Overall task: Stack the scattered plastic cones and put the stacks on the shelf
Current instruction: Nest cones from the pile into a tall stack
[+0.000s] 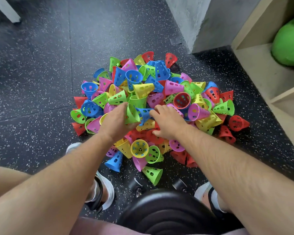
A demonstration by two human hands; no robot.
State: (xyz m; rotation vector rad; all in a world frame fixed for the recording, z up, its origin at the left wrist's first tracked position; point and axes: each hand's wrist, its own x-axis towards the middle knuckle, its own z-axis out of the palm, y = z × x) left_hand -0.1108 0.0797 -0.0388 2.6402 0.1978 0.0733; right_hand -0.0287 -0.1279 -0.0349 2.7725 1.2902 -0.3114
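Head view looks down on a pile of plastic cones (174, 87) heaped on the speckled floor (41, 73), with none stacked yet as far as can be seen. The left hand (115, 119) grips a green cone (131, 114), its fingers curled round the narrow end. That cone's long axis runs roughly left to right, and its wide mouth seems to open toward the right hand (169, 123).

Just beside that mouth lies a blue cone (144, 113), tilted on the heap. Its long axis slants from lower left to upper right, but which end is the wide one is hard to tell. The right hand is nearer to it, with fingers (154, 112) apart and reaching left, their tips at its far side; whether they touch it cannot be told.

The next move likely turns on lining the blue cone up with the green one. The wooden shelf (255, 65) stands well apart to the right.
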